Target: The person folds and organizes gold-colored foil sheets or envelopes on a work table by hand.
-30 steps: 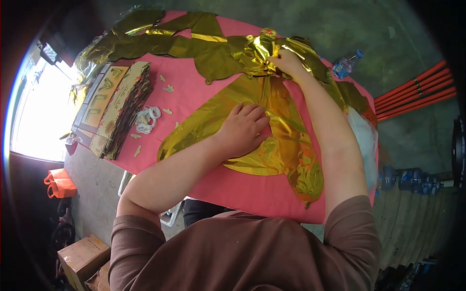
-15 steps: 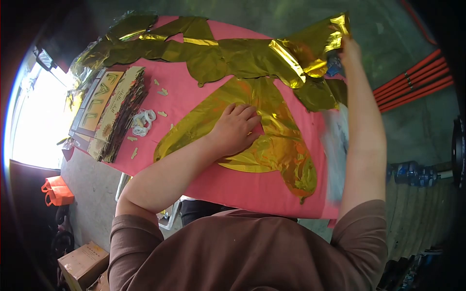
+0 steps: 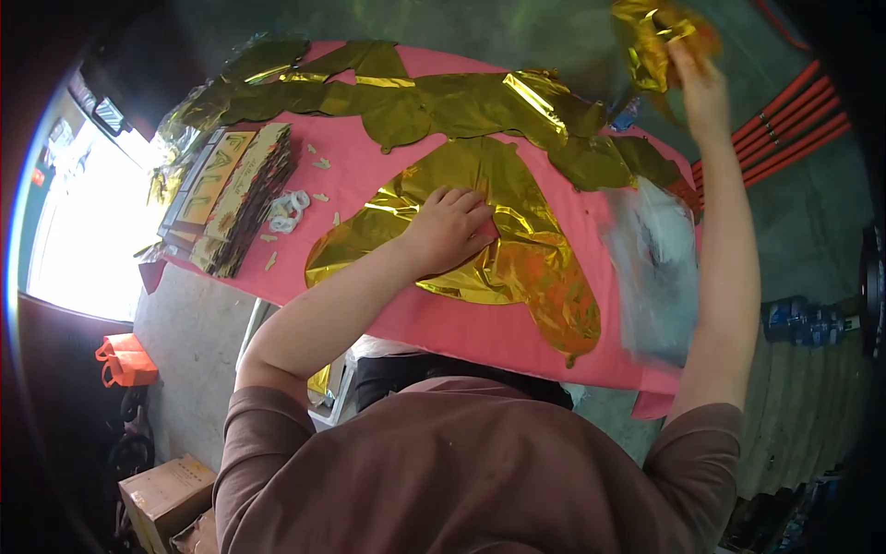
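Observation:
A flat gold foil balloon lies on the pink tablecloth in front of me. My left hand rests on its middle, palm down, with the fingers lying over the foil. Out beyond the table's far right corner, my right hand is closed on another gold foil balloon, which is crumpled and lifted off the table. More gold foil balloons lie overlapping along the table's far side. Part of the lifted foil is smeared by motion.
A stack of printed cards stands on the left, with white ribbon and several small pale pieces beside it. Clear plastic bags lie on the right edge of the pink tablecloth. Red poles are beyond the table.
My right hand has moved up and away with its foil balloon, pulling it off the far right of the pile. My left hand stays on the balloon in front.

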Available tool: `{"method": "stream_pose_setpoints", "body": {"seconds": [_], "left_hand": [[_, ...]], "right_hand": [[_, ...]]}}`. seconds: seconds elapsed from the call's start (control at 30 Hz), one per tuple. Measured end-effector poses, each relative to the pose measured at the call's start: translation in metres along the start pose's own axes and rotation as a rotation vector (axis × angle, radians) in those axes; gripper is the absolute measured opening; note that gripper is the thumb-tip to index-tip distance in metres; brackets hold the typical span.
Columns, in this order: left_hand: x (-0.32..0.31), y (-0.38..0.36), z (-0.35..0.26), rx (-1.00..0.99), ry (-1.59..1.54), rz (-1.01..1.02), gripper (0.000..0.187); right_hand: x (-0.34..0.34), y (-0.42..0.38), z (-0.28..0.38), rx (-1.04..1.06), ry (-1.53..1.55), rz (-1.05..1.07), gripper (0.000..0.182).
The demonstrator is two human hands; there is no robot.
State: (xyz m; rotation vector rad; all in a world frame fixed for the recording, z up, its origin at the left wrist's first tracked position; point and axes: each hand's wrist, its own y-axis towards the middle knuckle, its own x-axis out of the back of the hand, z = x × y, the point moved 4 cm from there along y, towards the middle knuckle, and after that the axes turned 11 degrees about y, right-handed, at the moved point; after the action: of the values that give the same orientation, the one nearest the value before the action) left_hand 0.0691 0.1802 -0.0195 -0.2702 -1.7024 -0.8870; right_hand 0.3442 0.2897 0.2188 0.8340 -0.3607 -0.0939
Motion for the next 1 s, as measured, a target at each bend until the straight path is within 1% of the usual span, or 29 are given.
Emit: {"method": "stream_pose_setpoints", "body": {"seconds": [0.07,0.1,0.13,0.17,0.2,0.23,0.27,0.33,0.37,0.43,0.47,0.53,0.6,0.67,0.7,0.73,0.77,0.8,0.83,0.87,0.93,0.97,1.0], "left_hand": [[0.006,-0.006,-0.007,0.0,0.007,-0.006,0.041],[0.017,-0.008,-0.012,-0.037,0.072,-0.017,0.042],[0.029,-0.009,-0.017,-0.074,0.136,-0.027,0.042],[0.043,-0.011,-0.018,-0.076,0.135,-0.017,0.042],[0.054,-0.015,-0.014,-0.021,0.131,0.094,0.042],[0.058,-0.021,-0.008,0.036,0.126,0.203,0.042],[0.06,-0.029,-0.001,0.036,0.127,0.21,0.042],[0.062,-0.047,0.017,0.054,0.154,0.227,0.042],[0.056,-0.055,0.022,0.068,0.165,0.255,0.044],[0.053,-0.061,0.018,0.086,0.14,0.255,0.047],[0.051,-0.062,0.017,0.104,0.107,0.248,0.05],[0.045,-0.063,0.013,0.111,0.095,0.239,0.051],[0.045,-0.066,0.011,0.124,0.08,0.223,0.051],[0.048,-0.069,0.012,0.168,0.006,0.208,0.052],[0.048,-0.069,0.013,0.169,0.004,0.21,0.052],[0.051,-0.07,0.014,0.174,-0.015,0.161,0.05],[0.052,-0.07,0.015,0.18,-0.035,0.113,0.048],[0.051,-0.07,0.017,0.185,-0.038,0.116,0.048],[0.05,-0.069,0.017,0.162,0.007,0.127,0.046],[0.049,-0.069,0.017,0.139,0.054,0.138,0.044],[0.05,-0.069,0.011,0.134,0.081,0.126,0.042],[0.051,-0.069,0.008,0.122,0.108,0.112,0.041],[0.051,-0.069,0.007,0.125,0.108,0.114,0.041]], "right_hand": [[-0.034,-0.043,0.023,-0.21,-0.195,0.255,0.026],[-0.042,-0.065,0.01,-0.121,-0.031,0.321,0.026],[-0.05,-0.088,-0.004,-0.031,0.132,0.383,0.031],[-0.058,-0.106,0.005,-0.111,0.032,0.507,0.04],[-0.069,-0.128,0.016,-0.19,-0.067,0.632,0.05],[-0.077,-0.149,0.019,-0.174,-0.015,0.632,0.053],[-0.086,-0.171,0.016,-0.157,0.037,0.631,0.056],[-0.101,-0.204,0.018,-0.125,-0.028,0.769,0.055],[-0.107,-0.217,0.019,-0.128,-0.02,0.766,0.055],[-0.121,-0.243,0.024,-0.094,0.038,0.873,0.047],[-0.127,-0.253,0.024,-0.096,0.044,0.869,0.047],[-0.139,-0.272,0.033,-0.021,0.139,0.927,0.045],[-0.142,-0.281,0.052,-0.005,0.106,0.962,0.045],[-0.142,-0.286,0.063,-0.06,0.054,0.993,0.049],[-0.14,-0.283,0.069,-0.103,0.09,1.079,0.059],[-0.136,-0.277,0.077,-0.107,0.092,1.081,0.059],[-0.134,-0.273,0.084,-0.17,0.122,1.145,0.064],[-0.134,-0.274,0.086,-0.233,0.154,1.209,0.068],[-0.129,-0.274,0.08,-0.193,0.199,1.31,0.071],[-0.128,-0.268,0.074,-0.194,0.205,1.315,0.071],[-0.131,-0.254,0.064,-0.525,0.577,1.285,0.061],[-0.132,-0.246,0.059,-0.631,0.564,1.172,0.055],[-0.138,-0.244,0.052,-0.632,0.567,1.175,0.055]]}}
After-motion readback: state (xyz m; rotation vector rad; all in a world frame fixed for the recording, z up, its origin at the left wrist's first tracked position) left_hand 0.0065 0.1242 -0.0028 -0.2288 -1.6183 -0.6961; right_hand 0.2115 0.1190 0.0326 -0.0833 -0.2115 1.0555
